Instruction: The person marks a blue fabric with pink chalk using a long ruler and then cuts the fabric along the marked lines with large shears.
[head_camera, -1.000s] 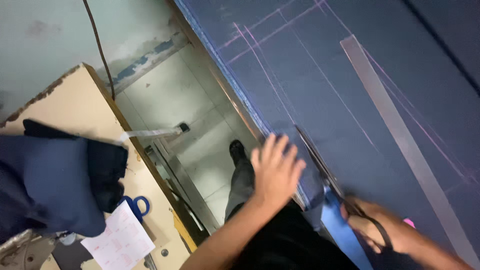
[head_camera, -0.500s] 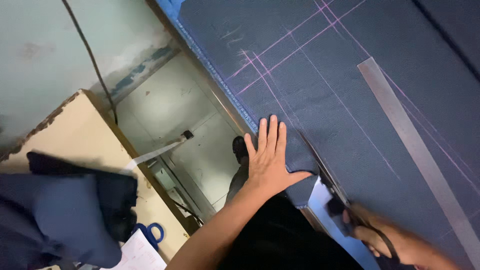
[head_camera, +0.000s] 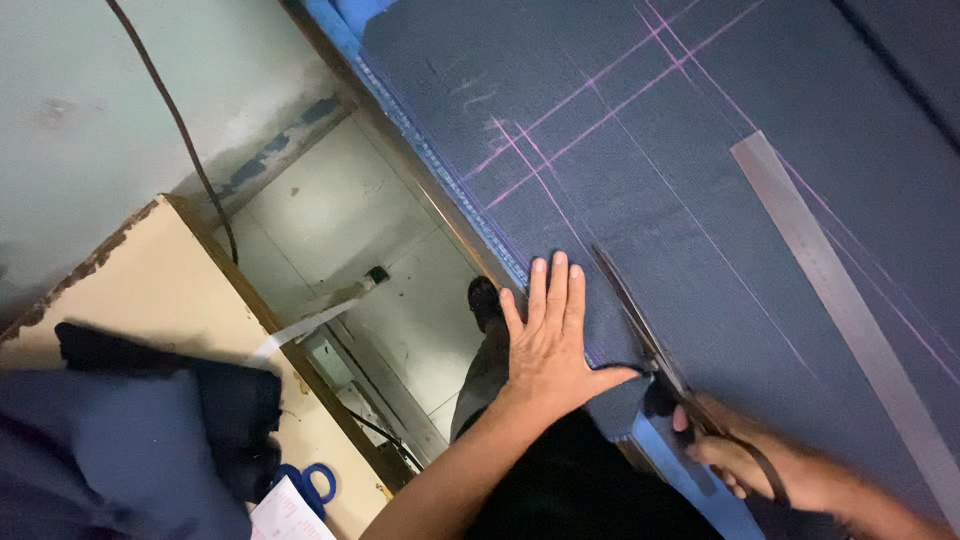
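Left hand (head_camera: 548, 345) lies flat, palm down, fingers straight and close together, thumb spread to the right, pressing the dark blue cloth (head_camera: 700, 200) near the counter edge. Its grip is spread open, pinching nothing. Right hand (head_camera: 790, 475) is at the lower right, fingers curled through the black handles of the scissors (head_camera: 650, 335); grip pressed together around the handles. The scissors' blades point up and to the left, lying in the cloth just beside the left hand's little-finger side, thumb tip near the pivot. How far apart the blades stand I cannot tell.

The cloth covers most of the counter (head_camera: 425, 190), spread flat, marked with pink chalk lines (head_camera: 600, 110) that cross in the upper middle. A lighter blue underlayer (head_camera: 690, 480) shows where the cloth is parted near the scissors and also at the top edge. A long metal ruler (head_camera: 850, 310) lies on the cloth to the right, slanting from upper middle to lower right, well apart from both hands.

Left of the counter: tiled floor (head_camera: 330, 220), a dark shoe (head_camera: 484, 298) below the counter edge, a black cable (head_camera: 175, 120) on the wall. Lower left: a tan board (head_camera: 170, 290) carrying folded dark cloth (head_camera: 120, 430), blue-handled scissors (head_camera: 310, 482) and a slip of paper (head_camera: 290, 515).
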